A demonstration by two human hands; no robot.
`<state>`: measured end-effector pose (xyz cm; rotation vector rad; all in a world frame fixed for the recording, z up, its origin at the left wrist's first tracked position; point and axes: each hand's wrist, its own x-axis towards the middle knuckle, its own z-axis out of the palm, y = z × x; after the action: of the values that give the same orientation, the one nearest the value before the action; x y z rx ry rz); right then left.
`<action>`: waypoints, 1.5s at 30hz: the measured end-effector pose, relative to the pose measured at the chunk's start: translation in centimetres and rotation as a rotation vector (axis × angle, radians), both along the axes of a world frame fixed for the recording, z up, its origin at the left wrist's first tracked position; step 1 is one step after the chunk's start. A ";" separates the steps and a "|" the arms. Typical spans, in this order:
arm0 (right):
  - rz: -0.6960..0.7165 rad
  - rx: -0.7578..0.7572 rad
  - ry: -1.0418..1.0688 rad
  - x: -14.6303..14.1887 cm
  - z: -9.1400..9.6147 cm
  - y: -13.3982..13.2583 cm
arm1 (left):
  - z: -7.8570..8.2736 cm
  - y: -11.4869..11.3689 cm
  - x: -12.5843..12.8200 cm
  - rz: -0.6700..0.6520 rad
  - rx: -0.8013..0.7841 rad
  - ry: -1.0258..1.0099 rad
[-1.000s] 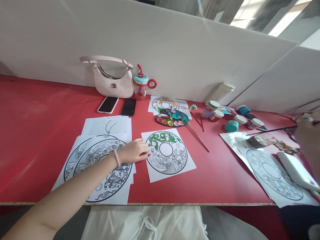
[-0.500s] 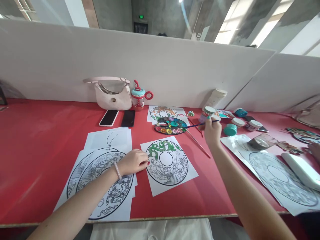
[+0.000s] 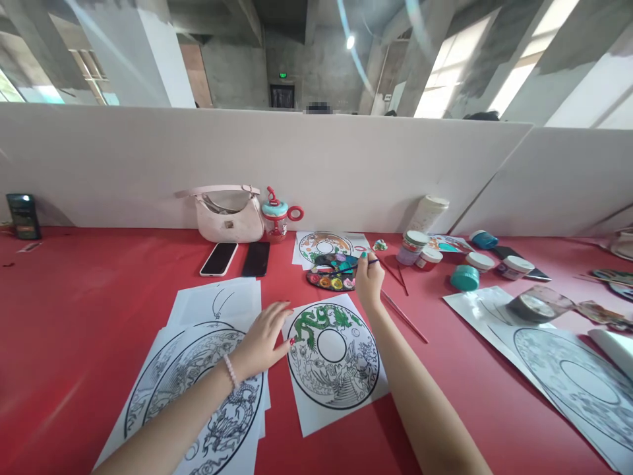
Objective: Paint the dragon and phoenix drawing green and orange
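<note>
My right hand [image 3: 368, 280] is closed round a thin paintbrush [image 3: 349, 268] whose tip reaches into the round paint palette [image 3: 330, 278] of several colours. My left hand [image 3: 264, 338], fingers spread, presses flat on the left edge of a sheet with a circular dragon drawing [image 3: 332, 353], partly painted green at the top. A pale bead bracelet sits on my left wrist.
A stack of larger line drawings [image 3: 198, 382] lies at left. Two phones [image 3: 219, 258], a pink handbag [image 3: 228, 216] and a small bottle [image 3: 275, 216] stand by the white partition. Paint jars [image 3: 414, 245], loose brushes [image 3: 403, 315] and more sheets [image 3: 564, 356] are at right.
My right hand moved left from the paint jars to the palette with the brush. My left fingers spread out on the sheet. The view tilted upward.
</note>
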<state>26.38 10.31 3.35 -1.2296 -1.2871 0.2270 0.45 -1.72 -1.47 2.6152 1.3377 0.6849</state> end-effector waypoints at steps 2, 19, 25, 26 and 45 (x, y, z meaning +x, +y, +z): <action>0.019 0.016 -0.042 -0.1 -0.2 -0.1 | 0.1 0.0 0.0 -0.004 -0.011 0.031; 0.090 0.046 -0.166 -0.2 -0.7 -0.7 | -0.1 0.1 -0.3 0.018 -0.073 0.092; 0.089 0.049 -0.176 -0.1 -0.8 -0.6 | -0.1 0.2 -0.3 0.005 -0.073 0.082; 0.087 0.048 -0.178 -0.1 -0.8 -0.6 | -0.1 0.2 -0.3 0.005 -0.074 0.080; 0.181 0.090 -0.376 0.1 0.1 -0.7 | -0.4 0.2 -0.4 -0.003 -0.107 0.061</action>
<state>26.48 9.64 3.42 -1.1111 -1.7186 0.0667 0.00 -1.51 -1.88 2.5721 1.3467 0.5214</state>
